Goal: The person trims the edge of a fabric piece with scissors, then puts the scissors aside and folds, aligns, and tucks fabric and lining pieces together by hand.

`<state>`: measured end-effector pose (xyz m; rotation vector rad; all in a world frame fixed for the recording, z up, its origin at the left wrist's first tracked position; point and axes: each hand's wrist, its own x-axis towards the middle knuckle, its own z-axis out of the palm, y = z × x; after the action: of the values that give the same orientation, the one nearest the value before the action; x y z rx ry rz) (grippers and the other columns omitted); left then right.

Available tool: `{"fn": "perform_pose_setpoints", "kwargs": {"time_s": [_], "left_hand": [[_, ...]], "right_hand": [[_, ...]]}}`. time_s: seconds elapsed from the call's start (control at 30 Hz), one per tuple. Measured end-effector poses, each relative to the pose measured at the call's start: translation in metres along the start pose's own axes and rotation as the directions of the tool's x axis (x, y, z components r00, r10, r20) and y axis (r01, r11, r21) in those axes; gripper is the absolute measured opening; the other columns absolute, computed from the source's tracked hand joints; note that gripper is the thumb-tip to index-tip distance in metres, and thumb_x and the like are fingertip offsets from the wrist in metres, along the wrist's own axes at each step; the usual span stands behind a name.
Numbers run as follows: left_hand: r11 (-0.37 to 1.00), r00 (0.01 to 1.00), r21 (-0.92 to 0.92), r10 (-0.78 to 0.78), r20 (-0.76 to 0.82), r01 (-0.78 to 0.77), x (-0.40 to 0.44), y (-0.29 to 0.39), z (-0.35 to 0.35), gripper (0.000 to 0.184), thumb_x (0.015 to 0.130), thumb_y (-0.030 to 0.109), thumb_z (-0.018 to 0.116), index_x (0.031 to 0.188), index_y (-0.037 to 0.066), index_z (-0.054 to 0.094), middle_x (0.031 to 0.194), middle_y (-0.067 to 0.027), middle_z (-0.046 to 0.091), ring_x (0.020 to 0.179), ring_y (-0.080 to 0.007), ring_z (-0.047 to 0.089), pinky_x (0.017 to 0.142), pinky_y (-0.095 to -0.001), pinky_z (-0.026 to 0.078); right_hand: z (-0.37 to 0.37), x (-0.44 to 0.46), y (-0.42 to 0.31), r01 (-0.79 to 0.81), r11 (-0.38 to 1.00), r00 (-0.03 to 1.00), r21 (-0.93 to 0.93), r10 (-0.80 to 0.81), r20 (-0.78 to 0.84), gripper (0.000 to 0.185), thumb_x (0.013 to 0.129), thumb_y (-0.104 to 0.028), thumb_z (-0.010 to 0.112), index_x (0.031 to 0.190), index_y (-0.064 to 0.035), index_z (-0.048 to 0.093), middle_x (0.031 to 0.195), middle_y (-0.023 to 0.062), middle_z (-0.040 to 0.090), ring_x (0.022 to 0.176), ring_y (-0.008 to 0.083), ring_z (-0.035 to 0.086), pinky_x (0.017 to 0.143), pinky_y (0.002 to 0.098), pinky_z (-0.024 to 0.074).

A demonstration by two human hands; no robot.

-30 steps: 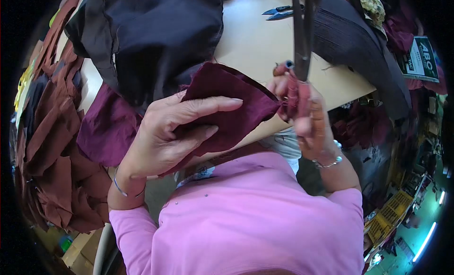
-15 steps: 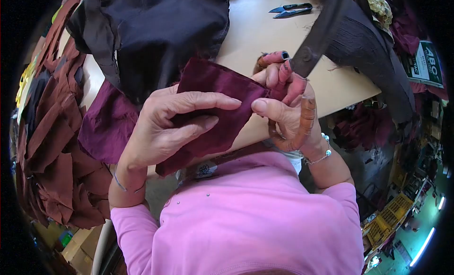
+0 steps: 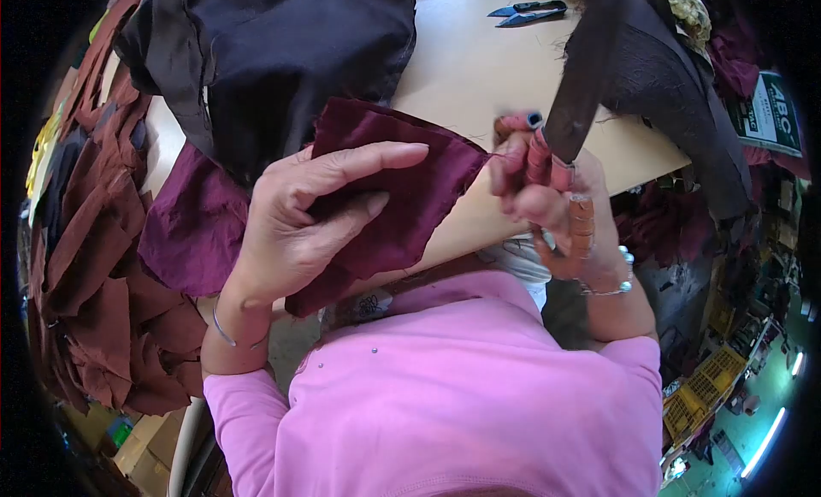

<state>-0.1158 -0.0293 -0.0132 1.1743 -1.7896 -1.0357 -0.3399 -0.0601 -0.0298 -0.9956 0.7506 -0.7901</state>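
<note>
A dark maroon cloth piece (image 3: 410, 185) with frayed edges hangs from my left hand (image 3: 308, 210), whose thumb and index finger lie over its front while the other fingers are behind it. To the right, my right hand (image 3: 543, 185) is closed around the wrapped handles of large scissors (image 3: 586, 78), blades pointing up and away. A thin thread runs from the cloth's right corner to the pinched fingers of my right hand, which are slightly blurred.
Black cloth (image 3: 299, 61) lies at the table's (image 3: 462, 61) left, dark cloth (image 3: 667, 86) at its right. Small thread snips (image 3: 526, 14) rest at the back. Brown cloth pieces (image 3: 94, 300) are heaped at far left; purple cloth (image 3: 192, 227) hangs beside my left forearm.
My right hand first came to the cloth's right corner with its thumb on it, then drew back to the right with the scissors. The maroon cloth and left hand shifted slightly.
</note>
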Motion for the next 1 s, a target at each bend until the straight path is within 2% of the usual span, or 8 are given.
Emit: {"fn": "perform_pose_setpoints", "kwargs": {"time_s": [0.13,0.2,0.33,0.4,0.7,0.8,0.9,1.0], "left_hand": [[0.997,1.000,-0.076,0.021,0.000,-0.021,0.000,-0.002,-0.001,0.036,0.071,-0.009,0.056,0.105,0.001,0.061,0.100,-0.0098,0.064,0.085,-0.0150,0.062,0.078,-0.0240,0.044],[0.995,1.000,-0.092,0.028,0.011,-0.027,0.000,0.000,0.000,0.037,0.071,-0.009,0.055,0.106,0.001,0.060,0.100,-0.0098,0.064,0.086,-0.0153,0.062,0.078,-0.0240,0.045],[0.999,1.000,-0.047,-0.029,-0.002,0.029,0.000,0.008,0.003,0.036,0.066,-0.007,0.061,0.102,-0.001,0.061,0.098,-0.0103,0.064,0.090,-0.0178,0.061,0.082,-0.0269,0.043],[1.000,1.000,0.001,-0.009,0.002,0.009,0.000,0.011,0.005,0.036,0.066,-0.007,0.061,0.102,-0.001,0.062,0.097,-0.0104,0.064,0.089,-0.0184,0.061,0.080,-0.0271,0.044],[0.991,0.999,0.127,0.042,0.025,-0.045,-0.003,0.015,0.008,0.040,0.071,-0.010,0.054,0.106,0.006,0.061,0.094,-0.0092,0.064,0.079,-0.0187,0.061,0.072,-0.0258,0.046],[0.998,0.999,0.058,0.024,0.047,-0.027,-0.002,0.014,0.007,0.038,0.070,-0.010,0.054,0.105,0.005,0.061,0.095,-0.0097,0.064,0.080,-0.0183,0.062,0.072,-0.0252,0.046],[0.999,0.997,-0.021,0.033,0.070,-0.032,0.000,0.012,0.007,0.038,0.070,-0.010,0.054,0.104,0.003,0.061,0.099,-0.0102,0.064,0.085,-0.0179,0.063,0.074,-0.0242,0.046],[0.998,0.996,-0.052,0.024,0.087,-0.020,-0.001,0.012,0.005,0.038,0.069,-0.010,0.054,0.104,0.002,0.061,0.102,-0.0104,0.063,0.089,-0.0176,0.063,0.077,-0.0234,0.046]], "right_hand": [[-0.032,-0.022,-0.022,-0.175,0.933,0.977,-0.314,0.204,0.062,0.053,0.068,-0.040,0.072,0.094,0.0002,0.050,0.079,0.0023,0.047,0.073,0.0090,0.047,0.063,0.0219,0.0395],[-0.046,-0.030,-0.028,-0.153,0.834,0.967,-0.530,0.238,0.095,0.060,0.064,-0.046,0.073,0.093,0.0008,0.049,0.079,0.0052,0.048,0.072,0.0130,0.048,0.063,0.0246,0.0403],[-0.058,-0.038,-0.037,-0.037,0.632,0.946,-0.774,0.272,0.177,0.068,0.057,-0.047,0.076,0.094,0.0020,0.048,0.078,0.0132,0.049,0.069,0.0273,0.049,0.064,0.0329,0.0416],[-0.057,-0.042,-0.041,-0.015,0.532,0.929,-0.847,0.320,0.184,0.069,0.055,-0.046,0.078,0.094,0.0022,0.048,0.077,0.0136,0.048,0.069,0.0292,0.049,0.063,0.0338,0.0414],[-0.044,-0.042,-0.043,0.021,0.368,0.947,-0.930,0.290,0.136,0.070,0.054,-0.050,0.076,0.086,0.0026,0.045,0.072,0.0142,0.046,0.065,0.0321,0.047,0.061,0.0365,0.0400],[-0.049,-0.039,-0.039,0.032,0.475,0.948,-0.880,0.266,0.177,0.067,0.056,-0.052,0.074,0.084,0.0018,0.045,0.072,0.0141,0.047,0.065,0.0326,0.048,0.061,0.0367,0.0402],[-0.047,-0.037,-0.038,-0.081,0.573,0.922,-0.815,0.354,0.157,0.084,0.051,-0.074,0.061,0.086,0.0015,0.050,0.067,0.0051,0.043,0.056,0.0150,0.042,0.051,0.0272,0.0370],[-0.049,-0.038,-0.033,-0.037,0.577,0.930,-0.816,0.319,0.183,0.085,0.052,-0.077,0.058,0.085,0.0011,0.051,0.064,0.0030,0.043,0.054,0.0110,0.042,0.049,0.0251,0.0370]]}}
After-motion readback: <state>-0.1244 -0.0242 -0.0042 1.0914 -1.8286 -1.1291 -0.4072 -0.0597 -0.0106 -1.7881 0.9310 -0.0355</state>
